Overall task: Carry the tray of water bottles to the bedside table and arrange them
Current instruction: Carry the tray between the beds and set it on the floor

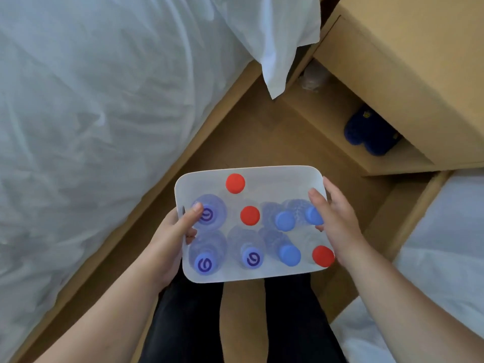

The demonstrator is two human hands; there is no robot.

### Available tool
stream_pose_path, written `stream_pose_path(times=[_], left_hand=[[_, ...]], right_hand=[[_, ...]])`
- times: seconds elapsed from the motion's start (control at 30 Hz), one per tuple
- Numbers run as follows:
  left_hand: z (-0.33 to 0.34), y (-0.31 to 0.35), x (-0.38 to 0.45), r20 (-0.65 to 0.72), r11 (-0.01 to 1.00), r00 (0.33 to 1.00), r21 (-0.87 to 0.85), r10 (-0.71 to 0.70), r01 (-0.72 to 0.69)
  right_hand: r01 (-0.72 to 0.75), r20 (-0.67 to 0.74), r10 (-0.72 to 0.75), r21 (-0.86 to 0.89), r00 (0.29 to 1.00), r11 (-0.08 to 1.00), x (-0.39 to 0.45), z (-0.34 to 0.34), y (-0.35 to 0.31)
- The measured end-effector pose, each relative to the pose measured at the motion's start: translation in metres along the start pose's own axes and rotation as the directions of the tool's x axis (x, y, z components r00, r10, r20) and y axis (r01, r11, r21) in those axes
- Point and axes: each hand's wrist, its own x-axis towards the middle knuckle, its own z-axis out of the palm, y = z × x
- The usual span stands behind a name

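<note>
Tray (275,176) in mid-carry, held between the beds above the floor, nine capped water bottles (250,216) standing on it. Left hand (170,231) and right hand (337,221) each clamp a short edge, fingers (315,197) curled over the rim. Bedside worktop (419,48) sits ahead to the right, bare of bottles — set-down and arranging are all to come.

White rectangular tray (275,176), rounded corners, held level above the wooden floor, near and below-left of the bedside table (408,82). On it nine clear water bottles, upright, seen cap-on. Three red caps: far left (235,183), centre (249,215), near right corner (323,255). Three plain blue caps right of centre (285,220). Three blue caps with swirl logo, left side and near edge (205,264).
</note>
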Motion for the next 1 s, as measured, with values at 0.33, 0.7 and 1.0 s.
stream_pose_path(times=[0.33,0.7,1.0], left_hand=[[-0.029,-0.068,0.175,-0.101,0.983,0.993,-0.179,-0.067,0.048],[-0.073,-0.12,0.282,-0.152,0.99,0.988,-0.142,0.005,-0.027],[-0.087,-0.133,0.313,-0.205,0.982,0.962,-0.019,0.177,-0.185]], right_hand=[[-0.044,0.091,0.046,-0.029,0.995,0.999,0.201,0.063,0.08],[0.017,0.15,-0.002,-0.1,0.989,0.995,0.328,0.128,0.13],[0.106,0.214,-0.077,-0.13,0.974,0.986,0.365,0.154,0.127]])
